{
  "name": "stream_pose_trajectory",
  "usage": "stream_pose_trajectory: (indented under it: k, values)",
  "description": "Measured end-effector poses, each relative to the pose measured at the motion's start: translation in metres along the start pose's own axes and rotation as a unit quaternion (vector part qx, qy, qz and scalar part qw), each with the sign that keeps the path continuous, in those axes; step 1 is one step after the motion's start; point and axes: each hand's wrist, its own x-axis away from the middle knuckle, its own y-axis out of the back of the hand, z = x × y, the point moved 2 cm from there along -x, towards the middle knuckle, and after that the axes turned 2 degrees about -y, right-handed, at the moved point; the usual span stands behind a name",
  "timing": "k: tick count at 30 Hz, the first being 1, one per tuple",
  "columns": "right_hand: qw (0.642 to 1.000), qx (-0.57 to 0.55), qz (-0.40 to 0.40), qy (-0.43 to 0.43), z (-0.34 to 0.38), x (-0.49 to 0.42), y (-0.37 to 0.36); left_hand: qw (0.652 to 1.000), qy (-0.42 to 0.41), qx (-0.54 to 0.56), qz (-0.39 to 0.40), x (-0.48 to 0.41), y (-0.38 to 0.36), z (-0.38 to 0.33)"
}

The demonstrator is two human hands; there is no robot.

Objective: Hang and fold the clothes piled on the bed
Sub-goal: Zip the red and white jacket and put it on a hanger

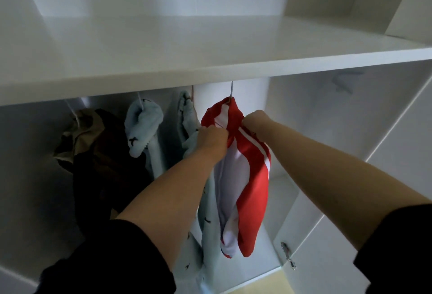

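You are at the hanging step, working inside the wardrobe. The red and white garment [253, 176] is in the centre of the frame, just below the white shelf [210, 69]. Its hanger hook [232, 89] rises thin out of the collar and goes behind the shelf edge. The rail is hidden there, so I cannot tell whether the hook sits fully on it.

Your left hand [211, 140] has its fingers curled into the cloth on the left of the collar. Your right hand [256, 120] pinches the cloth on the right, just across from it. Both are closed on the garment near its top, and the rest of it droops toward the lower middle of the frame.

Left of it hangs a long pale blue piece [187, 116], just behind your left hand and running down beside the red cloth. Further left are a shorter pale blue piece [145, 125] and then a dark brown garment [93, 144].

You appear to be settling the shoulders on the hanger, so this piece looks nearly done. Next, pull evenly on both sides so the collar centres round the hook. The cloth looks smooth and may slide off one side, so let go gently, one hand at a time. Then go back for the next piece; the bed is not in view from here.
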Motion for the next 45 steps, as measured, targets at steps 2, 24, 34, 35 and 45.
stream_pose_trajectory:
  k: [2,24,34,35,45]
  values:
    - [0.999,0.028,0.011,0.018,-0.005,0.000,-0.006,0.999,-0.014,-0.046,0.005,-0.001,-0.005,0.002]
    - [0.958,0.170,-0.129,0.194,-0.082,0.092,0.064,0.992,-0.084,-0.028,-0.095,0.057,0.013,-0.071]
    - [0.916,0.251,-0.192,0.246,-0.212,0.218,0.176,0.986,-0.111,-0.016,-0.125,0.177,0.008,-0.227]
    - [0.913,0.257,-0.197,0.246,-0.229,0.232,0.187,0.986,-0.110,-0.014,-0.128,0.193,0.006,-0.245]
    - [0.891,0.315,-0.227,0.237,-0.355,0.342,0.278,0.988,-0.111,-0.035,-0.103,0.324,-0.018,-0.392]
